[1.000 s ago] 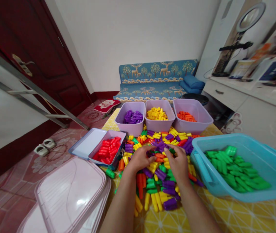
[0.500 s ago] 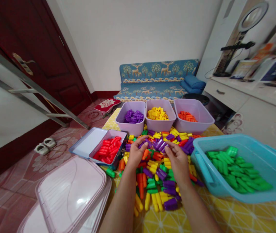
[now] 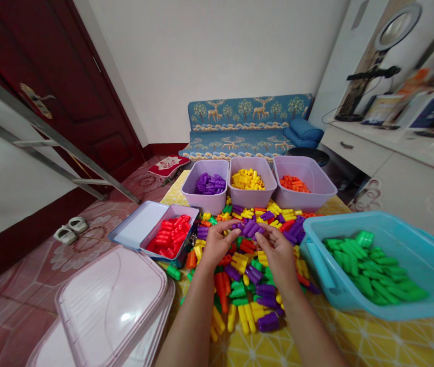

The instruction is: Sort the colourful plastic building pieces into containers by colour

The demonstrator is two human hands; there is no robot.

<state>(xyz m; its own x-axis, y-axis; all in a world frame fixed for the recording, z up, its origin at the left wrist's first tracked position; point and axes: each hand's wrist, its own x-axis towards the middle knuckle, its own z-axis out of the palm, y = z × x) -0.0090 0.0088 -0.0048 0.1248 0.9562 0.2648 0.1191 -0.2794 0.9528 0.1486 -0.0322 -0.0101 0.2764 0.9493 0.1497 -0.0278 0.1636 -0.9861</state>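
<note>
Over a heap of plastic toy pieces, my left hand (image 3: 219, 242) and my right hand (image 3: 278, 250) face each other. Between their fingertips is a cluster of purple toy pieces (image 3: 251, 229), shaped like short joined tubes. My left thumb and fingers pinch its left end; my right fingers close on the right end. Beneath and around my hands lie loose yellow pieces (image 3: 245, 316), purple pieces (image 3: 268, 322), green pieces (image 3: 239, 291) and orange pieces (image 3: 221, 290). My fingers hide part of the cluster.
Lilac bins at the back hold purple (image 3: 205, 204), yellow (image 3: 253, 198) and orange pieces (image 3: 304, 202). A blue tub (image 3: 324, 300) of green pieces stands right; a box (image 3: 152, 229) of red pieces stands left. Lids (image 3: 113, 300) lie at front left. A patterned sofa (image 3: 240, 145) stands behind.
My left hand has shifted slightly right, and the purple cluster has turned a little between my fingers. An orange piece by my left thumb now lies lower in the heap.
</note>
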